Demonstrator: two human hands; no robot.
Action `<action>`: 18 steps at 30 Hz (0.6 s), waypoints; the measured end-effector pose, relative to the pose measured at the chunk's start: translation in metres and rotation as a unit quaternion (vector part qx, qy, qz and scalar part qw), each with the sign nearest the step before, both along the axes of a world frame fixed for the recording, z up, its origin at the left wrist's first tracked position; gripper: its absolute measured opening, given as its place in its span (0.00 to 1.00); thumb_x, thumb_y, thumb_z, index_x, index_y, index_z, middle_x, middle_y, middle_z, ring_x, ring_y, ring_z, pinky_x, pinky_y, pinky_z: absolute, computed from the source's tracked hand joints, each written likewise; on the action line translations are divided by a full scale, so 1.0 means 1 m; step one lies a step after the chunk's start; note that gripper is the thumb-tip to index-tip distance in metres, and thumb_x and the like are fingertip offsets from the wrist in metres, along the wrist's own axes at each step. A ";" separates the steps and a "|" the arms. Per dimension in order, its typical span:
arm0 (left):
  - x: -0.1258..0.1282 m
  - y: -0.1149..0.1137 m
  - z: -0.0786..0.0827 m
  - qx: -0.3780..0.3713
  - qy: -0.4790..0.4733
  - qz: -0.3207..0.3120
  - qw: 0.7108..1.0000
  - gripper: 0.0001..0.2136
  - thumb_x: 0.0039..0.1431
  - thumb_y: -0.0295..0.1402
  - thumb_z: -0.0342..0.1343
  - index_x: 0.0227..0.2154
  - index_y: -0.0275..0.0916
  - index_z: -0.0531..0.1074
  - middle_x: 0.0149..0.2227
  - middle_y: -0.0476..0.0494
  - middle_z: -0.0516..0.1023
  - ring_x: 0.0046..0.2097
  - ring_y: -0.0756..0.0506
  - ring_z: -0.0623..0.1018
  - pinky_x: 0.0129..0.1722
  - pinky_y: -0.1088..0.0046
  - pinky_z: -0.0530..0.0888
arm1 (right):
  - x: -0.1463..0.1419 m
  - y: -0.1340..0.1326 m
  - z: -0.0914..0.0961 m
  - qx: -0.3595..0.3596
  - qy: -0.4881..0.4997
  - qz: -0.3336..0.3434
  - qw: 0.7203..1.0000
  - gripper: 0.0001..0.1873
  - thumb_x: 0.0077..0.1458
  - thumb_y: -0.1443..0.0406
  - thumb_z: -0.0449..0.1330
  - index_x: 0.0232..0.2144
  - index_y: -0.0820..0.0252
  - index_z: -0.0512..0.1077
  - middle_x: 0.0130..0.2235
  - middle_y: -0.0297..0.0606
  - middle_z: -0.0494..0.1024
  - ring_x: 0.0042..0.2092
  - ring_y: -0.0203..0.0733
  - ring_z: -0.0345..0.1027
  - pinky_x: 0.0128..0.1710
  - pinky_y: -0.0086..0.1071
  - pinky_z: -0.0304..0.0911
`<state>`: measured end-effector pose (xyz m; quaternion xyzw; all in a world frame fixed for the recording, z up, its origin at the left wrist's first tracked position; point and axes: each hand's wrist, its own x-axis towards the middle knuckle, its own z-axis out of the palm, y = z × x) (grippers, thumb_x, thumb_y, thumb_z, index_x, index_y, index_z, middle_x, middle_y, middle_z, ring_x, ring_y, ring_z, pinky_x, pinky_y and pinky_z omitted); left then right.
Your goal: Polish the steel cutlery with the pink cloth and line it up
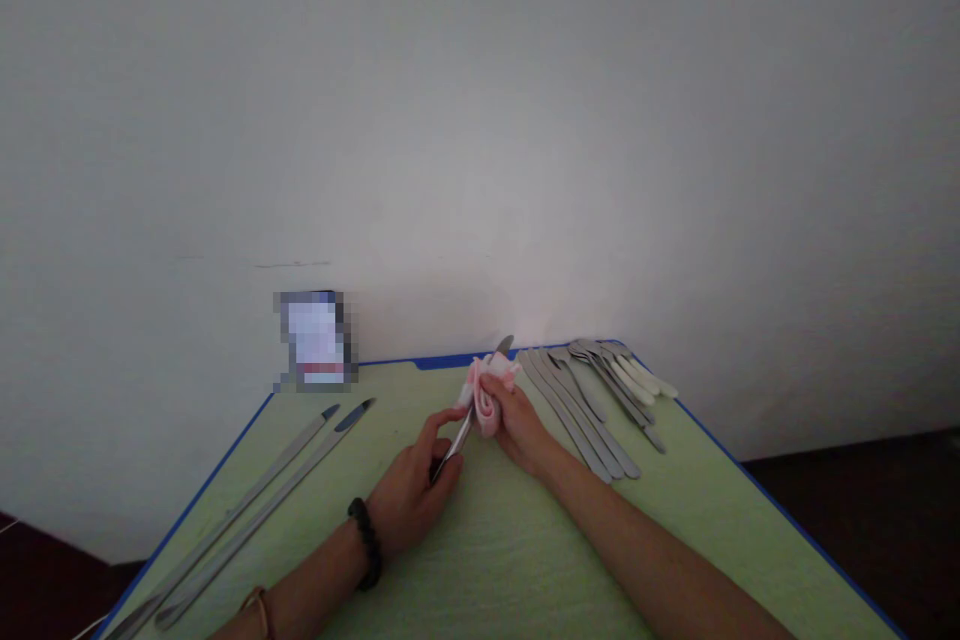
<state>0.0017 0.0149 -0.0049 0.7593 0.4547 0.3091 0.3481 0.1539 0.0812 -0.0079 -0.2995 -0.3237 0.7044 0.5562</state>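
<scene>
My left hand (420,485) is closed around the handle of a metal table knife (463,434), which slants up and away from me above the table. A pink and white cloth (487,410) is pinched in my right hand (517,425) and folded about the knife's middle. Beyond the cloth, the tip of the blade sticks out; the stretch inside the folds is hidden. A dark bead bracelet (365,542) circles my left wrist.
Several metal knives (574,415) lie side by side on the right, beside spoons and forks (611,375) and white-handled cutlery (637,382). Two long metal utensils (300,470) lie at the left. A blurred phone-like screen (315,335) leans by the wall behind the green table (495,560).
</scene>
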 end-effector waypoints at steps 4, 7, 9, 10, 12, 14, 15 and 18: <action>0.000 0.000 0.000 0.022 0.042 -0.003 0.999 0.20 0.62 0.30 0.42 0.56 0.39 0.52 0.24 0.57 0.63 0.24 0.50 0.64 0.26 0.76 0.60 | 0.001 0.010 0.000 -0.026 0.098 -0.059 0.993 0.13 0.42 0.59 0.67 0.30 0.58 0.71 0.29 0.30 0.74 0.30 0.35 0.66 0.31 0.30 0.65; -0.001 -0.001 0.000 0.041 0.077 -0.008 0.996 0.21 0.61 0.29 0.44 0.56 0.41 0.54 0.27 0.53 0.69 0.27 0.49 0.69 0.29 0.75 0.63 | 0.001 0.013 0.000 -0.041 0.121 -0.094 0.987 0.12 0.44 0.59 0.65 0.31 0.56 0.71 0.31 0.31 0.75 0.33 0.36 0.67 0.34 0.31 0.67; -0.001 -0.002 0.001 0.063 0.102 -0.008 0.993 0.18 0.61 0.28 0.44 0.54 0.42 0.59 0.30 0.50 0.72 0.29 0.48 0.71 0.31 0.74 0.65 | 0.001 0.010 0.000 -0.025 0.097 -0.083 0.992 0.11 0.46 0.58 0.64 0.31 0.57 0.71 0.31 0.31 0.75 0.33 0.37 0.67 0.34 0.32 0.67; -0.001 -0.002 0.001 0.080 0.113 -0.010 0.990 0.15 0.61 0.28 0.44 0.51 0.42 0.63 0.32 0.48 0.73 0.30 0.48 0.72 0.32 0.73 0.66 | 0.001 0.008 -0.002 -0.009 0.072 -0.063 0.995 0.11 0.46 0.58 0.64 0.31 0.58 0.71 0.30 0.32 0.75 0.32 0.37 0.67 0.34 0.32 0.67; -0.001 -0.001 0.002 0.115 0.124 -0.023 0.985 0.12 0.62 0.28 0.43 0.43 0.41 0.70 0.35 0.45 0.74 0.34 0.46 0.73 0.35 0.72 0.68 | 0.000 0.003 -0.005 0.029 0.005 -0.009 1.000 0.12 0.45 0.58 0.65 0.29 0.60 0.72 0.27 0.32 0.74 0.30 0.36 0.66 0.33 0.31 0.66; -0.001 0.000 0.004 0.137 0.126 -0.038 0.982 0.12 0.63 0.28 0.43 0.37 0.40 0.73 0.35 0.43 0.74 0.37 0.45 0.73 0.38 0.71 0.69 | -0.001 0.000 -0.008 0.056 -0.055 0.038 0.996 0.12 0.44 0.58 0.65 0.26 0.62 0.72 0.25 0.32 0.73 0.29 0.37 0.67 0.33 0.31 0.65; -0.001 0.000 0.004 0.142 0.127 -0.042 0.981 0.12 0.62 0.28 0.44 0.36 0.39 0.74 0.33 0.43 0.74 0.37 0.45 0.73 0.38 0.70 0.69 | -0.002 0.000 -0.010 0.058 -0.067 0.047 0.995 0.12 0.44 0.58 0.65 0.26 0.62 0.72 0.24 0.33 0.73 0.29 0.37 0.67 0.34 0.32 0.65; -0.001 -0.001 0.006 0.157 0.135 -0.074 0.976 0.11 0.61 0.28 0.46 0.36 0.39 0.75 0.35 0.42 0.76 0.40 0.44 0.73 0.42 0.67 0.70 | -0.002 0.003 -0.009 0.023 -0.027 0.009 0.999 0.13 0.43 0.58 0.66 0.27 0.62 0.72 0.26 0.32 0.74 0.30 0.36 0.67 0.35 0.32 0.65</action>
